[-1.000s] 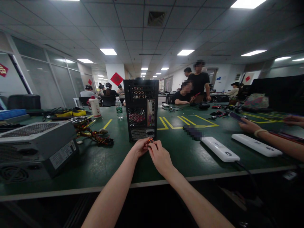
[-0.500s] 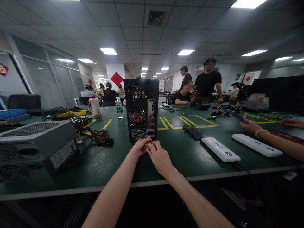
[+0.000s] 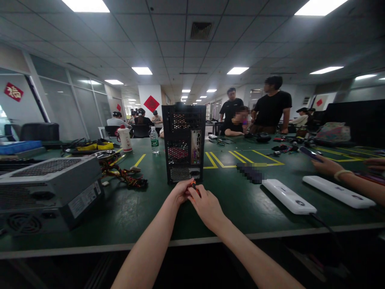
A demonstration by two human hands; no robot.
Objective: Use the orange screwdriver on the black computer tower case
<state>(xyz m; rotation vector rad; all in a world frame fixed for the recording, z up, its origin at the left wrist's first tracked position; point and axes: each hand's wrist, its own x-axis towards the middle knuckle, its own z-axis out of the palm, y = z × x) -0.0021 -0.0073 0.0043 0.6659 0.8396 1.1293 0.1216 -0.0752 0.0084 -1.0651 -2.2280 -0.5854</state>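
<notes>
Left hand, right hand: both closed on small orange-black tool, long axis mostly hidden. Computer case upright on table, just beyond hands; left nearer its base.

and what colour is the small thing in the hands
The small thing is orange and black; head view.

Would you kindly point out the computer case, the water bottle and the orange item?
Computer case [image 3: 184, 136], head view: rear panel.
Water bottle [image 3: 154, 141], head view: green label.
Orange item [image 3: 193, 184], head view: upper end.
</notes>
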